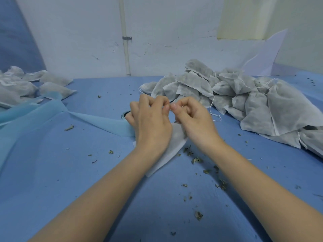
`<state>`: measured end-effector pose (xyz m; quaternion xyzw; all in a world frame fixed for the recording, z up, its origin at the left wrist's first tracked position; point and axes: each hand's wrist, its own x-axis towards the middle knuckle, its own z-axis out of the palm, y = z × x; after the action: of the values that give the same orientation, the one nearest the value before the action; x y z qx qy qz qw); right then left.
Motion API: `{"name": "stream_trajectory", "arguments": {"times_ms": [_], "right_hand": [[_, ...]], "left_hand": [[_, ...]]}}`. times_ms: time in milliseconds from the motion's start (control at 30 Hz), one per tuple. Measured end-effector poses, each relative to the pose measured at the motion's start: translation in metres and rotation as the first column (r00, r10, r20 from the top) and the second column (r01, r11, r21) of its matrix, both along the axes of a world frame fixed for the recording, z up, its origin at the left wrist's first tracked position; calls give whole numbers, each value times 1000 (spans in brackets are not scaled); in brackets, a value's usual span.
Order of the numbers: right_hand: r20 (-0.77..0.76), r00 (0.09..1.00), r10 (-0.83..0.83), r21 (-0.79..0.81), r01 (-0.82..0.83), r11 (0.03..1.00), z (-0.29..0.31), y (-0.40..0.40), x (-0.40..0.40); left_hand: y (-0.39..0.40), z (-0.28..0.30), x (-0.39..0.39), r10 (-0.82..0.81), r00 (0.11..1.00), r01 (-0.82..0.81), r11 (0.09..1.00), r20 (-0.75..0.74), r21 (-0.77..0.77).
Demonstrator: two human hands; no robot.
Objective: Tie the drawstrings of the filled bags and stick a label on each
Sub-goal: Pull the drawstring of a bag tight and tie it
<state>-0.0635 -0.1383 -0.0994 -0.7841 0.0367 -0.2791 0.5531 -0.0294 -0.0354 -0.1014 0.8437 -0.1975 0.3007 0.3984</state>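
A white fabric bag [172, 147] lies on the blue table cover under my two hands, at the centre. My left hand [152, 123] and my right hand [194, 119] sit side by side above its top end, fingers curled, thumbs and forefingers pinched together and almost touching each other. The drawstring between the fingertips is too thin to make out. A large heap of filled white bags [244, 100] with loose strings lies at the right. A smaller group of filled bags [35, 84] lies at the far left.
A light blue cloth [52, 116] is folded over the table at the left, reaching my left hand. A dark round object [125, 114] peeks out beside that hand. Dried herb crumbs [197, 160] are scattered over the blue surface. A wall with a white pipe [126, 49] stands behind.
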Motion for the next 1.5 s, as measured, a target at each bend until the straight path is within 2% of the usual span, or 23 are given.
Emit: {"name": "stream_trajectory", "arguments": {"times_ms": [167, 333, 400, 467, 533, 633, 733, 933, 1067, 1167, 1333, 1433, 1500], "right_hand": [[63, 997, -47, 16, 46, 999, 1, -3, -3], [95, 994, -47, 33, 44, 998, 1, -4, -2], [110, 993, -52, 60, 45, 997, 1, -4, -1], [127, 988, -87, 101, 74, 992, -1, -4, 0], [146, 978, -149, 206, 117, 972, -1, -4, 1], [152, 956, -249, 445, 159, 881, 0, -7, 4], [123, 942, -312, 623, 171, 763, 2, -12, 5], [130, 951, -279, 694, 114, 711, 2, -14, 5], [149, 976, -159, 648, 25, 761, 3, -15, 3], [141, 986, -83, 521, -2, 854, 4, -16, -1], [124, 992, 39, 318, -77, 945, 3, -14, -5], [96, 994, 53, 207, -72, 976, 4, -15, -6], [91, 993, 80, 174, -94, 980, 4, -17, -6]], "left_hand": [[5, 3, 6, 92, 990, -93, 996, 108, 4], [8, 6, 10, 119, 989, -120, 993, 94, 6], [8, 5, 10, 103, 994, -103, 995, 46, -5], [6, 4, 8, 19, 999, -21, 999, -46, -48], [4, 3, 5, -67, 986, 51, 993, -151, -105], [4, 2, 3, -161, 943, 107, 976, -291, -191], [3, 2, 1, -288, 856, 121, 919, -429, -375], [-2, 3, -2, -384, 802, 104, 844, -457, -526], [-2, 8, 0, -483, 730, 133, 794, -483, -594], [-3, 11, -2, -555, 684, 163, 748, -473, -643], [-4, 14, -3, -634, 621, 119, 658, -461, -744], [-3, 16, -4, -666, 591, 64, 601, -455, -797], [-1, 17, -4, -654, 607, 65, 608, -452, -791]]}}
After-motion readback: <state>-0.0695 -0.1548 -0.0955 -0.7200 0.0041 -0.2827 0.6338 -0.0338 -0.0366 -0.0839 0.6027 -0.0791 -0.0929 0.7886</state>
